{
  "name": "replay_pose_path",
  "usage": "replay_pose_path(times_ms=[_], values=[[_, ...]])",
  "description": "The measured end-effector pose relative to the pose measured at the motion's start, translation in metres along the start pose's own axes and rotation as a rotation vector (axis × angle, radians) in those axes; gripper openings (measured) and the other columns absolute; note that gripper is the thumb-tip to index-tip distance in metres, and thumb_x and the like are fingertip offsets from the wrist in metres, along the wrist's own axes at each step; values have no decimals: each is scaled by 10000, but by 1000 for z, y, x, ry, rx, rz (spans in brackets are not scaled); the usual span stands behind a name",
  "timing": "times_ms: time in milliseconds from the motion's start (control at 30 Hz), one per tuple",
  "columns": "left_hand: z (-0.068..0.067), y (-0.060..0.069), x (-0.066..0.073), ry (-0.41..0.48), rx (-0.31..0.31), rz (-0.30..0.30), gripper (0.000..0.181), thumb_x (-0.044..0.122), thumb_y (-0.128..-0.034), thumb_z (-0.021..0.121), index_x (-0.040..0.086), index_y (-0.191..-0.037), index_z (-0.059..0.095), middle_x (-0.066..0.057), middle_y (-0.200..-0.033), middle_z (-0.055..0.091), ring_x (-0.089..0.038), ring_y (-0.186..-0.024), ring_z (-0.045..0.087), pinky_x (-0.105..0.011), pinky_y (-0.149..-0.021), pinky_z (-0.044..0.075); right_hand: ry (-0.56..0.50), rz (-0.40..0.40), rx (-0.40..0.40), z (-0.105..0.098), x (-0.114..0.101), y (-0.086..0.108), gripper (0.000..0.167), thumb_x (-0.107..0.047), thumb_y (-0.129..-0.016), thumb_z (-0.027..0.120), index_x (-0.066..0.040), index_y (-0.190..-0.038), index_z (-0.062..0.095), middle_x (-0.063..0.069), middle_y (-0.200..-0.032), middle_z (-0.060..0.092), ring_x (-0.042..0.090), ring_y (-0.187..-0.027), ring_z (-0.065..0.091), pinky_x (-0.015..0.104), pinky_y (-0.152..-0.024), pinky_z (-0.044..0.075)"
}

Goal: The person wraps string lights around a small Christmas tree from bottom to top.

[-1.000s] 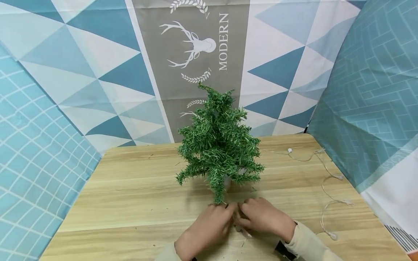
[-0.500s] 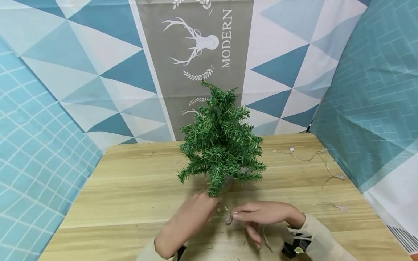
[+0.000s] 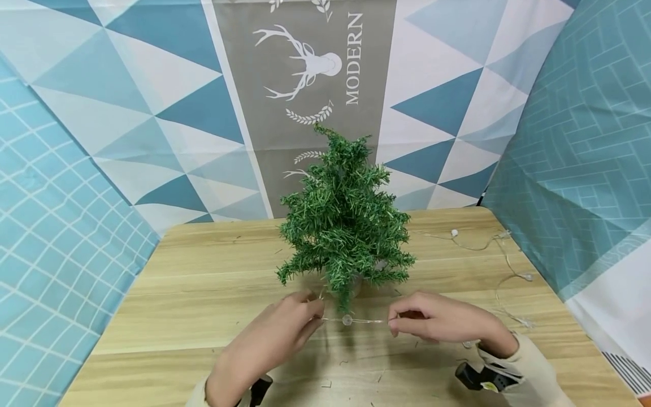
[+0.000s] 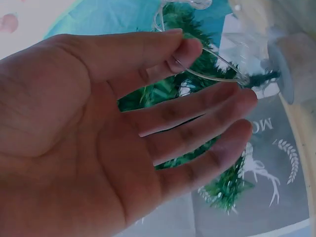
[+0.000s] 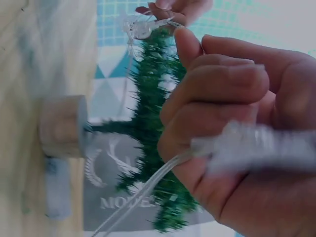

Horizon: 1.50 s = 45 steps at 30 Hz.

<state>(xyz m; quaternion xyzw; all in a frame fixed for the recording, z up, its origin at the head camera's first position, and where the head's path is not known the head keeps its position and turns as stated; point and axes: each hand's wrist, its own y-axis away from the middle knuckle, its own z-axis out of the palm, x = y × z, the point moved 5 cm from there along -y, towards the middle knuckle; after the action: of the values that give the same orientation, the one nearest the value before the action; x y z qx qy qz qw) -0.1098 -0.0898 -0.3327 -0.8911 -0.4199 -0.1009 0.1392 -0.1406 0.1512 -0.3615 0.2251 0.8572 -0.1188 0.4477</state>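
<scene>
One tree [image 3: 346,226], one light string [image 3: 347,320]

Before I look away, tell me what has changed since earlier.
The hands have parted: the left hand moved left, the right hand right. Wire now stretches between them, bearing a bulb; the right hand, at that bulb half a second ago, now pinches wire beyond it. The near part of the string of lights at right shifted left. The tree and the string's far end stayed put.

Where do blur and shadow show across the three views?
Right wrist: the clear piece nearest the lens is blurred, the right hand behind it sharper; left wrist: the left hand looks dim against the pale upper-left corner; head: fairly crisp, soft shadows on the table.
</scene>
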Motion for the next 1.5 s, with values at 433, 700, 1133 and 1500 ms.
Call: replay_pose_path(times_ms=[433,700,1133,1500], values=[[5,-13,5,3,158,146,59,139,-954,660,179,-923,628,94,-901,590,-33,-794,528,-140,-694,511,118,-82,262,-33,-29,31,254,-73,-1034,517,-262,-1042,685,-112,-797,594,-28,-603,418,195,-506,435],[17,-23,3,-18,195,188,21,120,-929,674,140,-926,674,76,-900,611,-47,-821,537,-154,-759,508,257,-37,465,-54,-30,53,221,-78,-957,657,-290,-983,713,-146,-741,601,28,-600,507,212,-503,452],[24,-33,-9,-153,310,143,90,89,-890,716,112,-812,676,50,-781,558,-96,-728,508,-250,-702,507,204,20,627,-77,-22,66,215,-13,-911,693,-226,-919,711,-58,-708,564,116,-578,511,267,-492,439],[4,-10,26,-286,279,97,73,162,-878,735,113,-922,704,11,-846,667,-115,-760,608,-267,-706,569,310,104,697,-85,-18,65,159,-93,-934,696,-251,-933,717,-100,-717,636,114,-604,569,243,-556,481]])
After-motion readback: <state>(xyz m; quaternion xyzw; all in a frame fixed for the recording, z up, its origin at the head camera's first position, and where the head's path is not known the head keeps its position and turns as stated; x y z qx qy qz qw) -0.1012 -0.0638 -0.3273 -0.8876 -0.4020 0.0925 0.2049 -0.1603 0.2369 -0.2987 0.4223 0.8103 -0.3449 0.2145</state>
